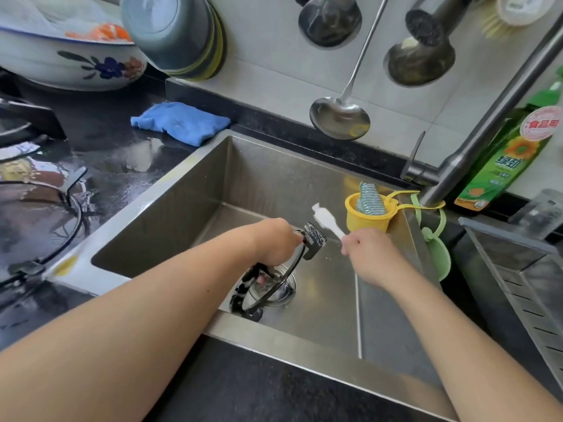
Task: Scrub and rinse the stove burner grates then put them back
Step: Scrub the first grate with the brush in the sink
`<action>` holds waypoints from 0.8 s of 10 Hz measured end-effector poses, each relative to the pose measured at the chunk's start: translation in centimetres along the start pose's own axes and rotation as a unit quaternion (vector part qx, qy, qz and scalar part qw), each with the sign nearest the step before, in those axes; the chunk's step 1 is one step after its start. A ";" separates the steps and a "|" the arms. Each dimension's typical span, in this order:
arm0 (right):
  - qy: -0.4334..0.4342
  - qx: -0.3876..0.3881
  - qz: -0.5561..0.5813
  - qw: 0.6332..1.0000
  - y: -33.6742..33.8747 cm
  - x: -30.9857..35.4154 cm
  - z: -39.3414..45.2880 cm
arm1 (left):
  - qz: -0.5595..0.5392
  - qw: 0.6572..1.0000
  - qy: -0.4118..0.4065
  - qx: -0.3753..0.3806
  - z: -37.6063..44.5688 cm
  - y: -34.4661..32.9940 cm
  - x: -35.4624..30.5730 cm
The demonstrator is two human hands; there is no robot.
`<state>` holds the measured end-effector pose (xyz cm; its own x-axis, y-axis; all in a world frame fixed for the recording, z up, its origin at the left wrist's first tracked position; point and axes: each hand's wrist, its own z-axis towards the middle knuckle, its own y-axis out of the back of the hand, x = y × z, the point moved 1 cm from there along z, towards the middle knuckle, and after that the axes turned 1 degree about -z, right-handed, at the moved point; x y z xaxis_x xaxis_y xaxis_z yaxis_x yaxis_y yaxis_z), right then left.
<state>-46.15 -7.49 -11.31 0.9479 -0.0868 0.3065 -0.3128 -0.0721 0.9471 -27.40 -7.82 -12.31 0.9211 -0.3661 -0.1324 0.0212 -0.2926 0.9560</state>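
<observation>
My left hand (pixel 275 243) grips the black round wire burner grate (pixel 268 278), soapy with foam, upright over the drain of the stainless steel sink (pixel 158 214). My right hand (pixel 370 254) is curled round the handle of a white toothbrush (pixel 326 219), whose bristle end points to eleven o'clock, just beside the grate's top prong. At one o'clock from the brush a yellow cup (pixel 370 219) hangs with a scouring pad in it. A blue cloth (pixel 182 121) lies on the dark wet bench (pixel 115 153) at ten o'clock.
</observation>
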 end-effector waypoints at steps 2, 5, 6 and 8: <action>-0.004 0.094 -0.092 0.991 -2.3 0.8 -0.9 | -0.020 1.000 -0.015 0.011 0.3 -0.5 1.0; -0.032 0.117 -0.124 0.985 -3.3 0.3 -0.6 | 0.005 1.000 -0.004 -0.005 0.6 -0.7 1.0; -0.039 0.098 -0.099 0.989 -2.9 0.1 -0.6 | 0.029 0.999 -0.012 -0.028 0.1 -0.4 1.0; -0.030 0.115 -0.095 0.988 -3.3 0.5 -0.6 | -0.017 1.000 -0.005 -0.020 -0.4 -0.2 0.7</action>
<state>-44.63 -6.71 -14.22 0.9878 -0.1078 0.1121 -0.1409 -0.3160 0.9382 -26.57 -7.67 -12.52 0.9161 -0.3649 -0.1664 0.0671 -0.2696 0.9606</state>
